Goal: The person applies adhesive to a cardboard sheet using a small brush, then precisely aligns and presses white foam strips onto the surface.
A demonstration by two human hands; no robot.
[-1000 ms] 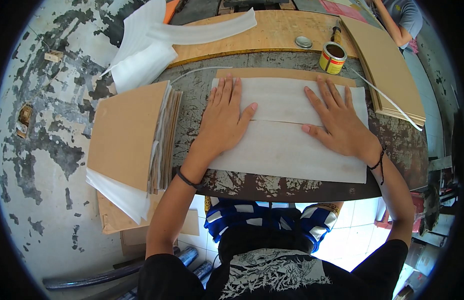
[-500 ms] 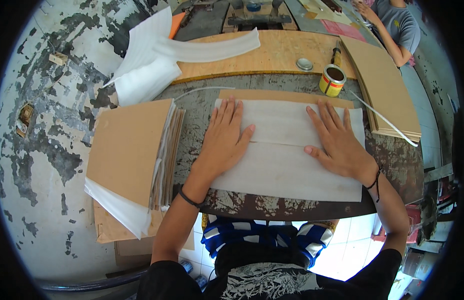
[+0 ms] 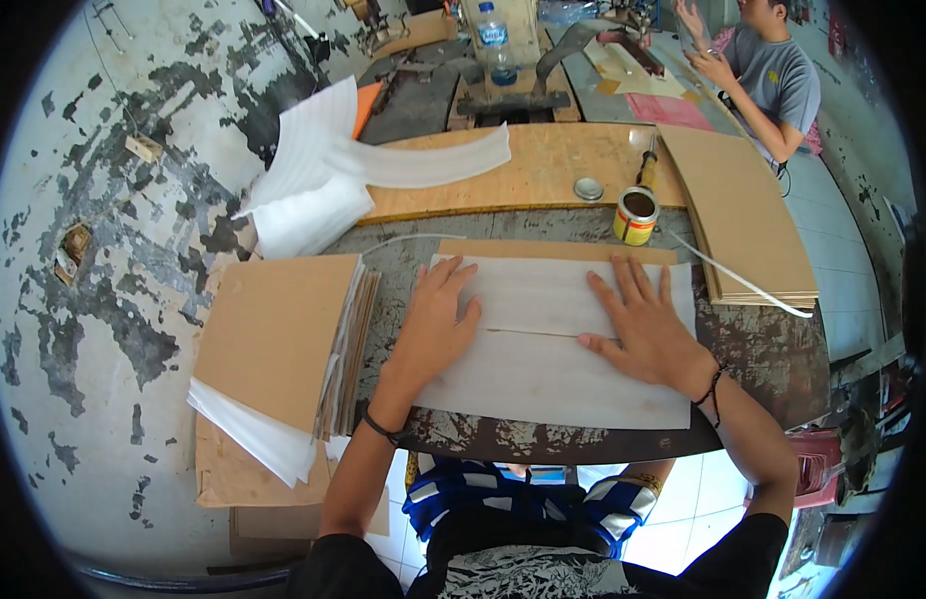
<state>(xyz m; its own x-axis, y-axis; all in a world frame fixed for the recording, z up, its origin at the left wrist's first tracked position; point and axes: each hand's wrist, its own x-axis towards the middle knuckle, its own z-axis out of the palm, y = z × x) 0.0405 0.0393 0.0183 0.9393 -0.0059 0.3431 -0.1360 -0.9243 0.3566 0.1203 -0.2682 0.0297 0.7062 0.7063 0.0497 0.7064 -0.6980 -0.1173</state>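
Two pieces of thin white foam sheet (image 3: 553,384) lie flat before me, meeting along a narrow seam. Under them is a brown cardboard sheet (image 3: 543,250), showing as a strip along the far edge. On the foam's left side rests my left hand (image 3: 435,324), fingers stretched forward and a little bent, thumb apart. My right hand (image 3: 651,334) lies palm down on the right side, fingers spread, the fingertips near the cardboard strip. Neither hand grips anything. Beyond the right hand stands an open yellow and red can (image 3: 636,225) with dark contents.
At left is a stack of cardboard and foam (image 3: 278,329); at right, more cardboard sheets (image 3: 737,200) with a white strip (image 3: 752,278) across them. A wooden board (image 3: 543,150) bears a can lid (image 3: 588,189) and loose foam (image 3: 313,165). Another person (image 3: 772,85) sits at far right.
My view has tilted up, so the worktop sits lower and a water bottle shows at the back. Both hands stay on the foam; the left fingers are slightly more bent.
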